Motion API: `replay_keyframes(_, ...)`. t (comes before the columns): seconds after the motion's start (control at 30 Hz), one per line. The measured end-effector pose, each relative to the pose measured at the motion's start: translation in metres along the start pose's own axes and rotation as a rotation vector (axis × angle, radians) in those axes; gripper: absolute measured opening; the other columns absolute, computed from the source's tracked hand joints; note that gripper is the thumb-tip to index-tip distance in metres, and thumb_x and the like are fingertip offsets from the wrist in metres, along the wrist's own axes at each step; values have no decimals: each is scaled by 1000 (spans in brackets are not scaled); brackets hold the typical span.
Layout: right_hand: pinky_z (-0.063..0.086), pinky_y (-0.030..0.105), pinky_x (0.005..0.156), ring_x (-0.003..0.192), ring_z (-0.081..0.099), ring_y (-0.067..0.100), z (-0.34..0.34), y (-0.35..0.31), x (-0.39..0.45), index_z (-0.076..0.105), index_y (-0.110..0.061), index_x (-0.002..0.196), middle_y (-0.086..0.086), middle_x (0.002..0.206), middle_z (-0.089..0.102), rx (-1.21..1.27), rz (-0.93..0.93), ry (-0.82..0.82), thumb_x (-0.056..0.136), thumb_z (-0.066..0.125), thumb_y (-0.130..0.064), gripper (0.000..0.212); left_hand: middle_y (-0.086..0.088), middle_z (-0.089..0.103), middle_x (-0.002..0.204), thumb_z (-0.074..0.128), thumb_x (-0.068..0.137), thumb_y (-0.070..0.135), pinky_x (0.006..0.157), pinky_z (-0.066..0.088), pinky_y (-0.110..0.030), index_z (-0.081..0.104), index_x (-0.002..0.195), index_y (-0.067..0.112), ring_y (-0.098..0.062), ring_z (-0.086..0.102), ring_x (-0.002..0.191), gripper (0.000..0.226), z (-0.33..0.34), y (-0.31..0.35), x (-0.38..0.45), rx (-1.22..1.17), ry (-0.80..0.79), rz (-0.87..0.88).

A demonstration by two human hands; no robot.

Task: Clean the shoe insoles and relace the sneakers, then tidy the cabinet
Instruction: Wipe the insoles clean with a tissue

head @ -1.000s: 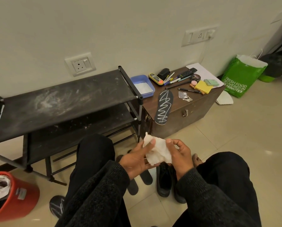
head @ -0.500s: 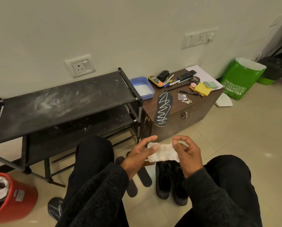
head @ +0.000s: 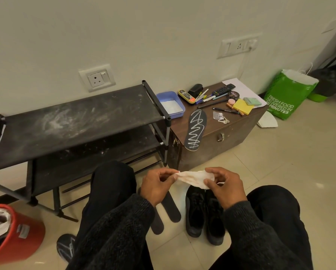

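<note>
White tissue (head: 192,178), faintly stained, is now stretched flat and wide between the two hands at lower centre of the frame; one second earlier it was a crumpled wad pressed between them, and half a second earlier only partly drawn out. Left hand (head: 156,187) pinches the tissue's left edge between thumb and curled fingers; right hand (head: 224,185) pinches the right edge in the same way. Both hands sit lower and farther apart than before.

Directly below the tissue, a pair of black sneakers (head: 204,213) stands side by side on the tiled floor (head: 292,160), between the person's knees. Two dark insoles (head: 169,207) lie on the floor just left of the sneakers, partly hidden by the left sleeve. A further insole with white zigzag marks (head: 195,130) lies above the hands on the wooden cabinet (head: 229,137), its heel overhanging the front edge. A fourth marked insole (head: 65,248) shows at lower left beside the left leg.

Cabinet top also carries a blue tray (head: 171,104), pens, a remote and yellow sticky notes (head: 243,108). A dusty black shoe rack (head: 75,125) occupies centre left, a red bin (head: 15,234) lower left, a green bag (head: 288,96) upper right.
</note>
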State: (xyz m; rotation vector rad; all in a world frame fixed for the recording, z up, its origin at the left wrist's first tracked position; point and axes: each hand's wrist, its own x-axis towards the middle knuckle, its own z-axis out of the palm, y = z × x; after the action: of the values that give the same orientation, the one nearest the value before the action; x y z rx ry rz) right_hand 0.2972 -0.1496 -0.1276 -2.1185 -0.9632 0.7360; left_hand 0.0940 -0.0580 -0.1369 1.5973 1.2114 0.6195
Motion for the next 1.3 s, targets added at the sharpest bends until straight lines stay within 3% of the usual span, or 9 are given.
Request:
replay_keyframes(0.17,45,58,101,95,67,16,-8,-4,-1,77,-36,84,-15,92,73,180,76,-61,51,81,-69,46,6,73,103,71,89,21,95,52,-34,76,90,21,-15,63,105,5,-2,5,4,-263,-2,-185)
replay_keyframes(0.27,51,47,99,110,67,29,-13,-10,-3,74,-12,75,6,110,75,733,97,-248,61,88,-29,26,-5,75,108,60,92,13,101,49,-42,65,78,11,-24,65,110,15,-4,9,5,-518,-51,-220)
replay_keyframes(0.4,62,35,74,85,72,27,-11,-16,-3,64,-6,87,20,99,72,1023,211,-344,77,77,-13,17,-19,67,106,59,93,14,92,52,-49,67,90,7,-33,62,99,11,0,8,5,-856,-132,-337)
replay_keyframes(0.6,60,46,81,83,69,31,-8,-17,-6,67,-16,86,19,97,74,818,264,-105,84,77,-23,14,-8,69,112,63,97,20,89,57,-39,65,115,21,-25,68,103,18,7,11,0,-563,36,-491)
replay_keyframes(0.77,51,56,93,90,70,8,-4,-18,-11,61,-38,89,-21,89,73,210,-42,214,80,67,-59,24,-12,74,100,55,101,35,89,58,-39,67,118,10,-25,71,96,32,5,8,3,-459,135,-413)
replay_keyframes(0.9,51,11,80,91,62,-8,17,-26,-27,64,-35,90,-17,96,70,-50,-377,26,90,71,-32,8,-15,75,110,54,96,59,99,54,-47,67,122,6,-29,72,102,60,15,15,-4,-707,-210,-570)
replay_keyframes(1.0,54,17,82,94,61,-1,39,-24,-36,69,-31,102,-11,107,69,-303,-524,-223,87,69,-47,21,-18,72,116,64,94,48,93,56,-45,67,126,5,-31,70,104,53,15,16,-5,-871,-259,-602)
replay_keyframes(1.13,55,19,85,94,63,-3,37,-30,-35,74,-32,98,-19,97,71,9,-334,-199,83,76,-43,19,-20,75,101,56,100,13,82,57,-50,60,120,0,-36,70,99,24,10,18,-5,-941,-141,-648)
replay_keyframes(1.3,55,20,66,87,67,7,18,-30,-21,63,-25,99,-11,95,69,276,78,-56,78,84,-32,31,-18,72,117,55,101,18,96,53,-53,55,130,5,-36,67,110,32,9,14,-3,-967,-211,-644)
